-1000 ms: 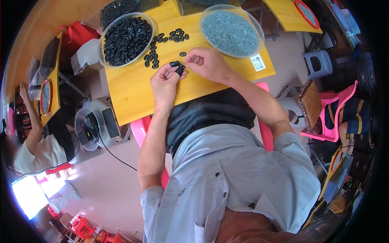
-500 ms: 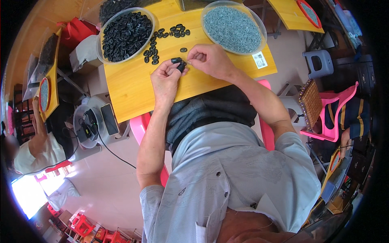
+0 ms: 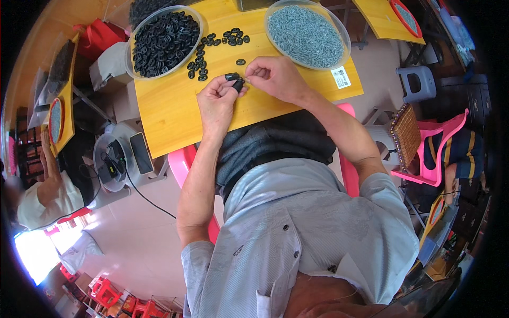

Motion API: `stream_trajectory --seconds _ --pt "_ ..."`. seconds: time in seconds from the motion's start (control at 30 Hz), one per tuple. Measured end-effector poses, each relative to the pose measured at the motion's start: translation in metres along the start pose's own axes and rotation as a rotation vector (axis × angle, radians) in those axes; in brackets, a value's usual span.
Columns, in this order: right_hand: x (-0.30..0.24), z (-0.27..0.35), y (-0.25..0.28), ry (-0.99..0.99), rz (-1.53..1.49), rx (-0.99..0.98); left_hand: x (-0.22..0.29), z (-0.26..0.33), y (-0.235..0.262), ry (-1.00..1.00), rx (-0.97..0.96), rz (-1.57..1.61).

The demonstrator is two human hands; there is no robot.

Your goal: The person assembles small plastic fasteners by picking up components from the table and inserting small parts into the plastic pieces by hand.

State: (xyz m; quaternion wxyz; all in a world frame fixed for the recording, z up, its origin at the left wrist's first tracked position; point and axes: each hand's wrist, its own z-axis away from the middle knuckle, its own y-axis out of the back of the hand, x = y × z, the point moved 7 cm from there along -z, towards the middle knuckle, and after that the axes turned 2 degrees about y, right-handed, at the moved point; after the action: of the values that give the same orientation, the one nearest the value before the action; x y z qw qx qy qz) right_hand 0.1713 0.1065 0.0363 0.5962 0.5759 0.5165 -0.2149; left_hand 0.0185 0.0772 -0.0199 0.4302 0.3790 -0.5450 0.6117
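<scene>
Over the near part of the yellow table, my left hand (image 3: 217, 103) is closed on a small black plastic piece (image 3: 240, 80). Black covers sit on its thumb and fingertip and partly hide the piece. My right hand (image 3: 278, 78) is closed in a pinch right beside that piece; whatever lies between its fingertips is too small to make out. A single black oval piece (image 3: 240, 62) lies just beyond both hands. Several more black oval pieces (image 3: 231, 37) are scattered farther back, with others in a loose row toward the left.
A clear round tub of black pieces (image 3: 130, 61) stands at the table's back left. Another tub (image 3: 347, 45), full of small silvery screws, stands at the back right near a white label (image 3: 341, 78). A person (image 3: 50, 196) sits at another table on the left.
Both hands stay together around the small black piece, with hardly any finger movement. The whole view has shifted slightly.
</scene>
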Motion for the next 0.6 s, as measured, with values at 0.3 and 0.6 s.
stream_trajectory --seconds 0.3,0.6 --pt "0.01 0.001 -0.005 -0.089 -0.083 -0.066 0.001 0.004 -0.002 -0.041 0.025 -0.129" --pt "-0.004 0.005 0.003 0.094 0.033 0.064 0.017 0.006 -0.007 -0.172 0.074 -0.113"
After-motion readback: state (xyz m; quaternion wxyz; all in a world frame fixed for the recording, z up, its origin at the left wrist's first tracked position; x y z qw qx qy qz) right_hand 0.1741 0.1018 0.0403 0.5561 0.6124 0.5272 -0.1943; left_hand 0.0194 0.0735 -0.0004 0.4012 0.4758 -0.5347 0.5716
